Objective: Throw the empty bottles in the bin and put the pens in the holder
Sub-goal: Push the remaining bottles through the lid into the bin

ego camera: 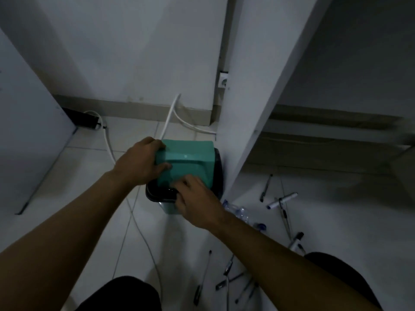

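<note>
A small bin (217, 173) with a black rim and a teal lid (189, 160) stands on the tiled floor against a white furniture panel. My left hand (140, 161) grips the left edge of the raised lid. My right hand (197, 202) rests at the bin's front rim, fingers curled; what it holds, if anything, is hidden. A clear plastic bottle (239, 212) with a blue cap lies on the floor just right of the bin. Several pens and markers (281, 199) are scattered on the floor at the right and lower middle (229, 274).
A white panel (251, 108) rises right beside the bin. White cables (107, 140) run over the floor on the left, and a thin cable (143, 239) passes under my arms. A wall socket (223, 80) sits behind. My knees show at the bottom.
</note>
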